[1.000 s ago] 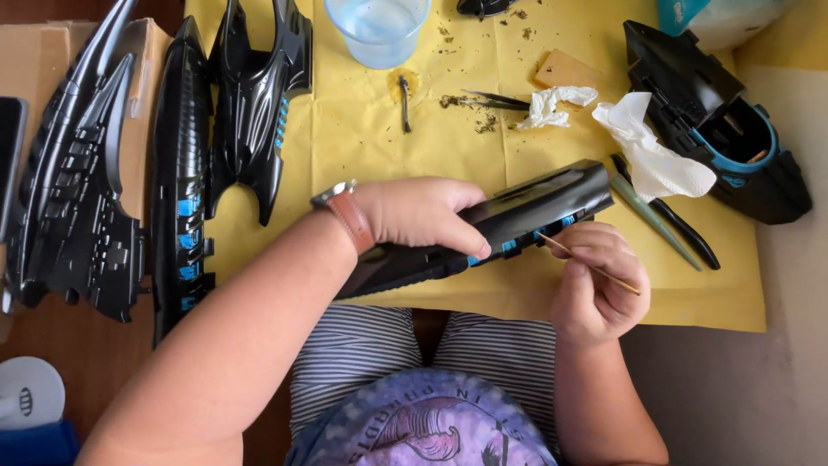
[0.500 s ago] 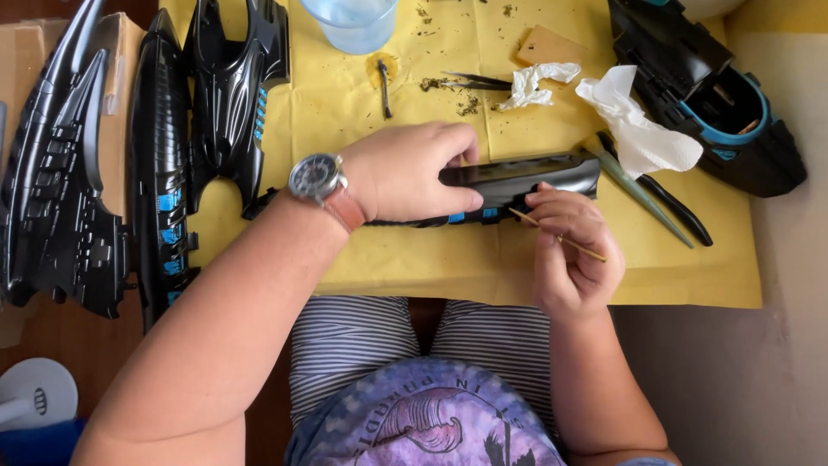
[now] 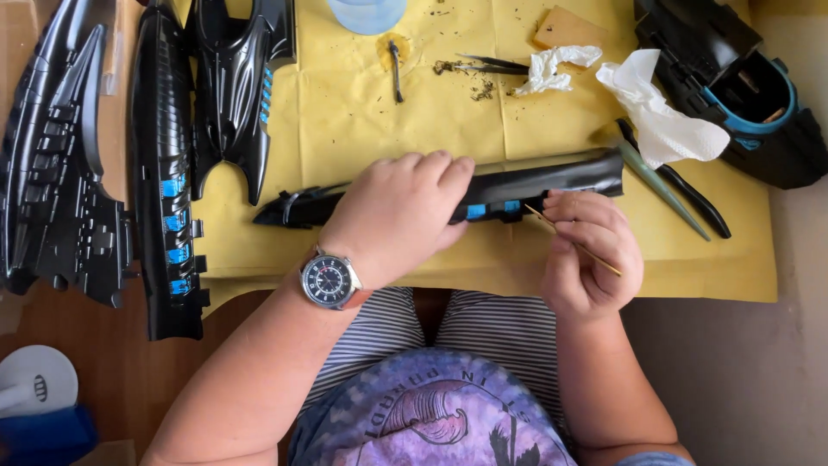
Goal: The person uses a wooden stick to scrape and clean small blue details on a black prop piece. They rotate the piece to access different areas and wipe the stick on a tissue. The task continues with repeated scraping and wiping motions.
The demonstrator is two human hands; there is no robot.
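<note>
Left hand (image 3: 398,216) clamped over the middle of a long black model part (image 3: 535,183), pinning it flat on the yellow paper (image 3: 345,112) near the counter's front edge. Wristwatch (image 3: 328,280) on that wrist. Right hand (image 3: 591,259) pinches a thin wooden stick (image 3: 573,242), tip at the part's lower edge beside small blue patches (image 3: 487,210); probably touching, hard to tell.

Progress, judging by layout: this part already shows blue patches, stick work on it ongoing. Other black hull pieces (image 3: 164,173) lie left, also with blue patches, separate, not joined. Dark cockpit-like piece with blue rim (image 3: 759,103) top right, apart.

Around: crumpled white tissue (image 3: 660,116), tweezers (image 3: 492,65) amid dark crumbs, two slim tools (image 3: 681,185) right of the part, clear cup (image 3: 366,13) at top edge.
</note>
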